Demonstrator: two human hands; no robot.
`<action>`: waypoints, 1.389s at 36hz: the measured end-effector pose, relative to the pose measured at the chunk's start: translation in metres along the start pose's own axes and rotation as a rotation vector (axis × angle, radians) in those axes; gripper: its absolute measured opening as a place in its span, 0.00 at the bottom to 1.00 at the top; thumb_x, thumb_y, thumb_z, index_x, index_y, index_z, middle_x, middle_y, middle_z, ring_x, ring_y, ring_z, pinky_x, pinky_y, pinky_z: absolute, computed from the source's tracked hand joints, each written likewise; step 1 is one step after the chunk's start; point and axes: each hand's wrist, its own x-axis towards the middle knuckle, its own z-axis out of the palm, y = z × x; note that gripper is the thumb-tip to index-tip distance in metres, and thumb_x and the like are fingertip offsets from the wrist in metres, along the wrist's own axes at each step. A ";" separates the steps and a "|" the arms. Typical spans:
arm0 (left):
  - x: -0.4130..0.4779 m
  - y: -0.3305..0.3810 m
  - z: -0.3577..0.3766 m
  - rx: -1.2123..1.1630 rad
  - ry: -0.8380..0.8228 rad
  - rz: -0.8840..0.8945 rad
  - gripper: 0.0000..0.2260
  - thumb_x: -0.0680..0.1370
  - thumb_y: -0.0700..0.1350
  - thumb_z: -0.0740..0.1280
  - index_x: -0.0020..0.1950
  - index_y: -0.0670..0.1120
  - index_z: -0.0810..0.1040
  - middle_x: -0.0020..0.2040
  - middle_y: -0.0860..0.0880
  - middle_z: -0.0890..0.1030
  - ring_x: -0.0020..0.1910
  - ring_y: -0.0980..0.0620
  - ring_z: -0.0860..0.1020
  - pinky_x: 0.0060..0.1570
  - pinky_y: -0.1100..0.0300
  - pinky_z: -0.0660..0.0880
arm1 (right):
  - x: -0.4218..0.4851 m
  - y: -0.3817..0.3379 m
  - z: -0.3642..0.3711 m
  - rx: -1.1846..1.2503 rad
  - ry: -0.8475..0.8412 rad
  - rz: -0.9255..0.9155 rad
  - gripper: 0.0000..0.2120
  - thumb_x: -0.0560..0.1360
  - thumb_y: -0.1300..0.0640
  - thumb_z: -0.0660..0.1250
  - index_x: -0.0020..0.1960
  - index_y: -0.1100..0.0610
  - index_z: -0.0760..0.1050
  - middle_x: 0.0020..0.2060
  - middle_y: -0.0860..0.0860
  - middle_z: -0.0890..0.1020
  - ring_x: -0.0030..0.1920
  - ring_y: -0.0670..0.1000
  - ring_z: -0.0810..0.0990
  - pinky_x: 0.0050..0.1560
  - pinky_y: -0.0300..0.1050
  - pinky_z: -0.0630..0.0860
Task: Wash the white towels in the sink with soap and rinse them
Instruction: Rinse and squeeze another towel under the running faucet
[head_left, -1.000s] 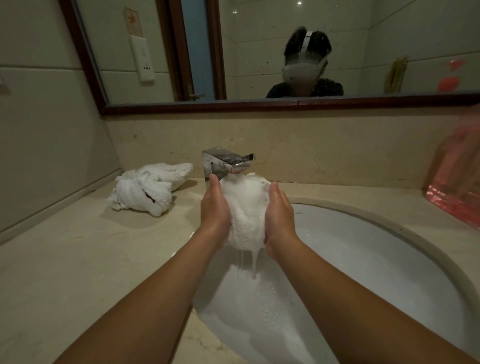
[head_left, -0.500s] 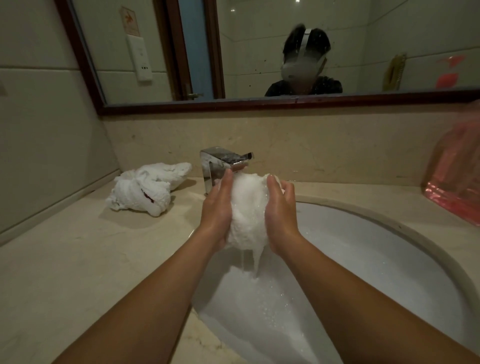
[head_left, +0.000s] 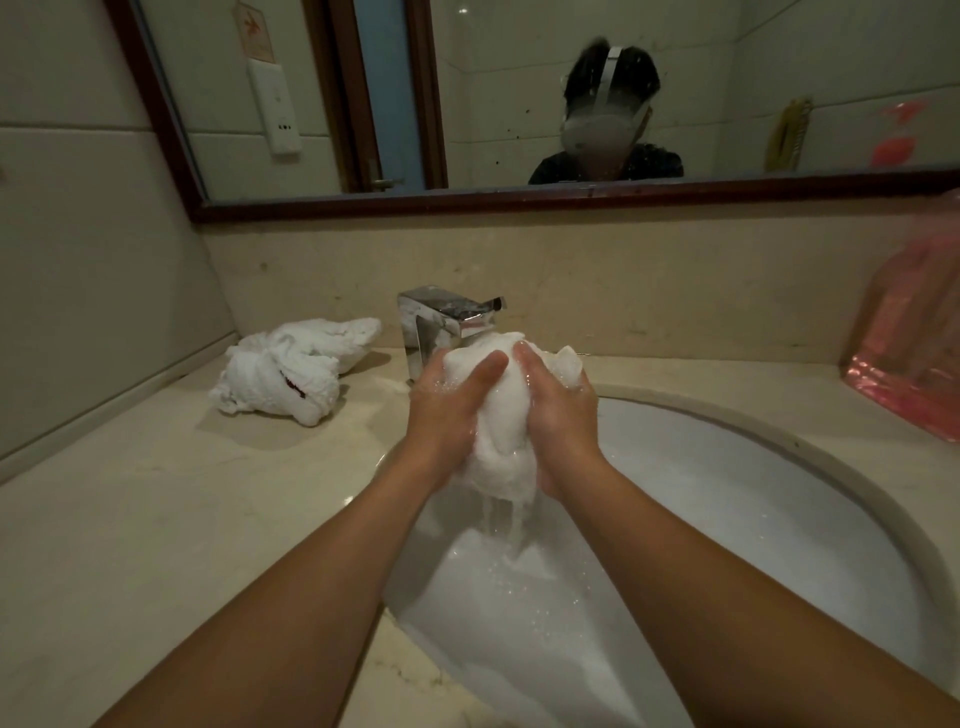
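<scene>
Fingers of both hands are curled tight around a sudsy white towel, which is held above the foam-filled sink, just below the tap. A second earlier the bundle was merely cupped between flatter palms; now it is squeezed by the left hand and right hand, and water is wrung out beneath. Soaping appears finished for this piece. A second towel is left lying on the counter, apparently wrung already.
</scene>
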 end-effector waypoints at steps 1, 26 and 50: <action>-0.001 0.002 0.001 0.004 0.003 -0.009 0.12 0.76 0.55 0.78 0.55 0.54 0.81 0.53 0.53 0.86 0.52 0.55 0.85 0.53 0.57 0.82 | 0.000 0.000 0.002 0.008 0.030 -0.007 0.25 0.70 0.37 0.79 0.61 0.46 0.78 0.54 0.49 0.86 0.52 0.52 0.87 0.54 0.51 0.85; 0.007 0.000 0.004 0.020 0.244 -0.255 0.31 0.74 0.76 0.66 0.59 0.49 0.81 0.50 0.49 0.87 0.49 0.47 0.86 0.55 0.46 0.84 | -0.009 -0.009 0.011 -0.596 0.049 -0.119 0.25 0.83 0.35 0.61 0.73 0.49 0.69 0.71 0.60 0.69 0.65 0.63 0.75 0.60 0.51 0.72; 0.005 0.004 -0.005 0.108 -0.004 -0.229 0.38 0.75 0.75 0.54 0.70 0.50 0.81 0.65 0.49 0.84 0.64 0.47 0.81 0.70 0.43 0.75 | 0.028 0.019 -0.019 0.384 -0.203 0.368 0.27 0.80 0.37 0.58 0.34 0.51 0.84 0.36 0.54 0.83 0.41 0.56 0.84 0.45 0.49 0.78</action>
